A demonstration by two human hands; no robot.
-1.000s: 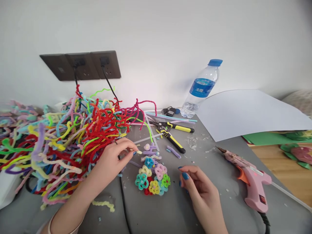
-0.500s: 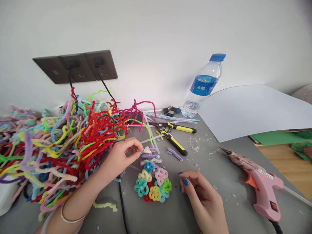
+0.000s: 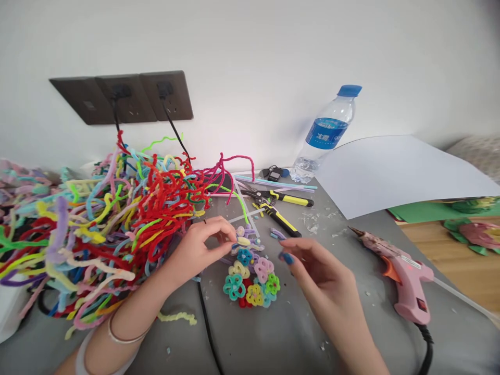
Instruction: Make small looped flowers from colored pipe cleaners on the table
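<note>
My left hand [image 3: 209, 242] pinches thumb against forefinger at the end of a small pale-yellow and lavender pipe cleaner piece [image 3: 244, 241]. Just below it lies a cluster of looped pipe cleaner flowers [image 3: 254, 295] in teal, blue, yellow, pink, green and red. To the right, my right hand [image 3: 322, 276] hovers with thumb and forefinger apart and nothing visible between them; its other fingers are curled. Close beyond its fingertips is a short purple pipe cleaner piece [image 3: 277, 234] on the grey table [image 3: 253, 344].
A tangled heap of pipe cleaners [image 3: 156, 192] fills the left. Yellow-black pliers [image 3: 281, 213] lie behind the flowers, near a leaning water bottle [image 3: 326, 133]. At right are a pink glue gun [image 3: 402, 276] and a white sheet [image 3: 390, 172]. A black cable [image 3: 207, 323] crosses the front.
My right hand has moved up and away from me, towards the short purple piece, and its thumb and forefinger show more plainly. My left hand stays at the pale-yellow piece. The view has shifted slightly.
</note>
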